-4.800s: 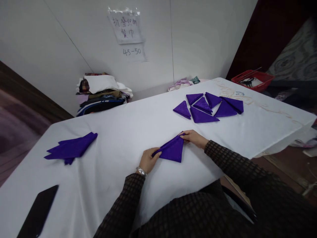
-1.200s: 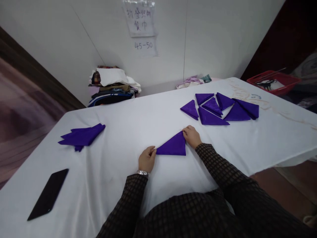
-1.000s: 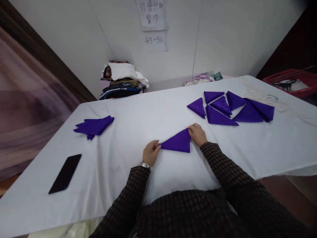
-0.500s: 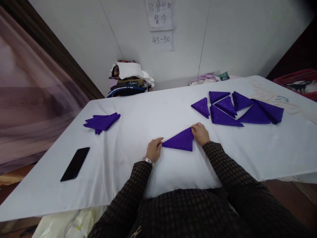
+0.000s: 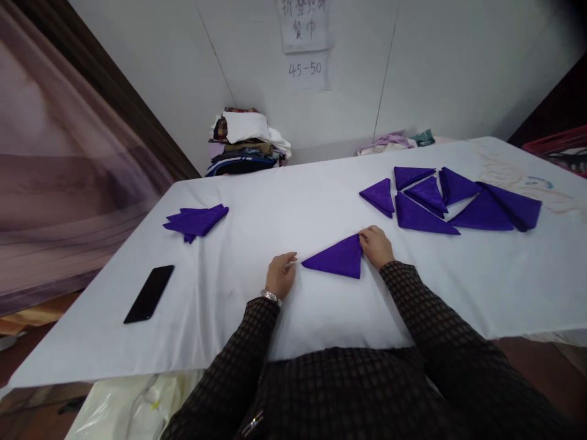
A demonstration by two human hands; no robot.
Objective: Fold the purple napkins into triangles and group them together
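A purple cloth napkin (image 5: 337,256), folded into a triangle, lies on the white-covered table (image 5: 257,244) in front of me. My right hand (image 5: 376,245) pinches its upper right corner. Just left of the napkin's pointed left tip is my left hand (image 5: 280,275), apart from the cloth, its fingers loosely bent with a gap at the thumb and nothing in them. Several more purple napkins (image 5: 424,214), folded into triangles, lie beyond my right hand. Farther left, a bunched stack of purple napkins (image 5: 197,221) rests on the cloth.
A black phone (image 5: 149,294) lies at the table's left. Behind the far edge stand a pile of folded clothes (image 5: 247,143) and some pinkish cloth (image 5: 387,142). A sheer curtain (image 5: 77,159) hangs at left; a red basket (image 5: 557,150) is at far right. Paper signs (image 5: 306,36) hang on the wall.
My left hand has let go of the napkin's left tip and moved slightly left. My right hand still holds the upper right corner. The whole view has shifted a little.
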